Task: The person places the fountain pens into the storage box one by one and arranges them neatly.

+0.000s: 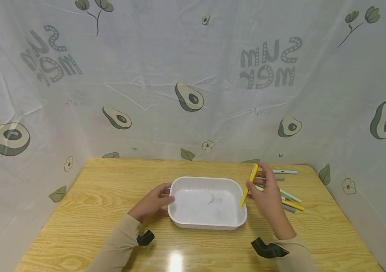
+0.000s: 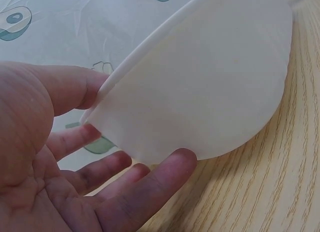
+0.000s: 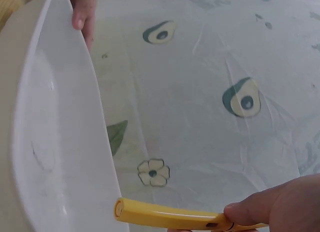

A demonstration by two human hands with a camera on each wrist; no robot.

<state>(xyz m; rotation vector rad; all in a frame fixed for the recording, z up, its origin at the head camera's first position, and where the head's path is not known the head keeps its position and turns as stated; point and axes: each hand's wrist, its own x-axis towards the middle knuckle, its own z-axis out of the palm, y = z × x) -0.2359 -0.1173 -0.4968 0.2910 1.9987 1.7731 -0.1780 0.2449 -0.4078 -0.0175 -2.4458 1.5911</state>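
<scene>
Head view: white tray (image 1: 199,206) sits on the wood-grain table (image 1: 104,196), near the middle, with some dark marks on its inside floor. Left hand (image 1: 153,203) grasps the tray's left end; thumb on the rim, fingers spread along the outer wall, per left wrist view. Right hand (image 1: 268,194) pinches a yellow pen (image 1: 252,175) between thumb and fingers. Pen is tilted, lower end at the tray's right end, overlapping the rim in the head view; cannot tell if it touches. Right wrist view shows the pen's rounded end just beside the rim.

More pens on the table to the right, beyond and beside the right hand: light blue pen (image 1: 286,172) farthest back, gray-green pen (image 1: 279,178), then a close group of light green pen (image 1: 291,196), second yellow pen (image 1: 293,205) and slate-blue pen (image 1: 289,208). Some partly hidden by the hand. Pale curtain (image 1: 145,64) with avocado prints behind. Beige sleeves (image 1: 119,238), black wrist mounts (image 1: 146,238).
</scene>
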